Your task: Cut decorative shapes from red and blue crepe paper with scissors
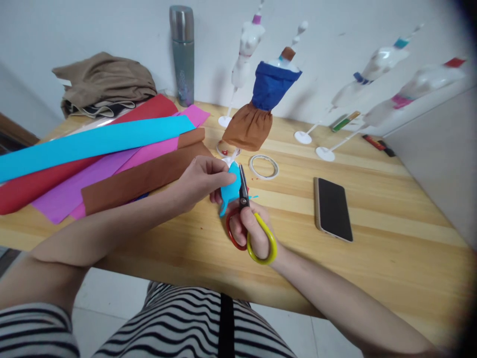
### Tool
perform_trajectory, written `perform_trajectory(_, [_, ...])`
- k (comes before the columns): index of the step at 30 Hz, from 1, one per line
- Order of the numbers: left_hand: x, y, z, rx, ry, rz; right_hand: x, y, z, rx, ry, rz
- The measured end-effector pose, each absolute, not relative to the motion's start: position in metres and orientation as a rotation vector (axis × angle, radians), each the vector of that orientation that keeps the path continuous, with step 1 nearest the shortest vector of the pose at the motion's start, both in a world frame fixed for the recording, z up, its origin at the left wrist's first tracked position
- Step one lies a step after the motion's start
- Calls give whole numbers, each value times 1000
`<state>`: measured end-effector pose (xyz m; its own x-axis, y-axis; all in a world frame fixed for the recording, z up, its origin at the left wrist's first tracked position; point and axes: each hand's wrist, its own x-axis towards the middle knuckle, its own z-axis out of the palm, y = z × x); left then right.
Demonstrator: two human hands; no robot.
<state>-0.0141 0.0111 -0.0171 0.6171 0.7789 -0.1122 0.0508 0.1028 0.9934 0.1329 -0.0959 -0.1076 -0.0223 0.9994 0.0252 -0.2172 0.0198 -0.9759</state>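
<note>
Between thumb and fingers, my left hand (204,179) pinches a small piece of bright blue paper (231,185) with a narrow strip hanging from its lower edge. My right hand (257,231) grips scissors (244,199) with one red and one yellow handle loop, thumb and fingers through the loops. The dark blades point away from me and lie along the right edge of the blue piece. Just beyond my hands stands a mini mannequin wearing a dark blue top (275,84) and a gathered brown skirt (250,127); its white base is partly hidden behind my left hand.
Blue (100,141), red, purple, pink and brown sheets lie at left, below folded brown cloth (108,82). A flask (183,59) stands behind. A tape roll (264,167), a phone (334,209) and more mannequins (380,64) are to the right.
</note>
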Motion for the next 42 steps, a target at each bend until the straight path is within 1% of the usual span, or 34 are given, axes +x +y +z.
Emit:
perform_trajectory(8, [-15, 17, -20, 1371, 703, 625, 130, -93, -96, -931, -1004, 1331])
perform_trajectory(16, [-19, 25, -15, 1234, 735, 693, 133, -96, -95, -700, -907, 1602])
perform_trajectory(20, [-17, 24, -17, 1103, 684, 628, 133, -94, -92, -619, -930, 1654])
perform_trajectory(24, [-17, 23, -23, 1119, 643, 601, 136, -91, -88, -554, -912, 1663])
perform_trajectory(31, [-15, 23, -28, 1409, 718, 530, 154, -84, -71, -497, -1027, 1465])
perform_trajectory(34, [-14, 21, -27, 1458, 689, 465, 163, -80, -56, -633, -1111, 1264])
perform_trajectory(38, [-14, 19, -24, 1477, 611, 385, 172, -73, -39, -974, -1137, 925])
perform_trajectory(42, [-14, 18, -21, 1560, 578, 330, 175, -68, -29, -1119, -1142, 881])
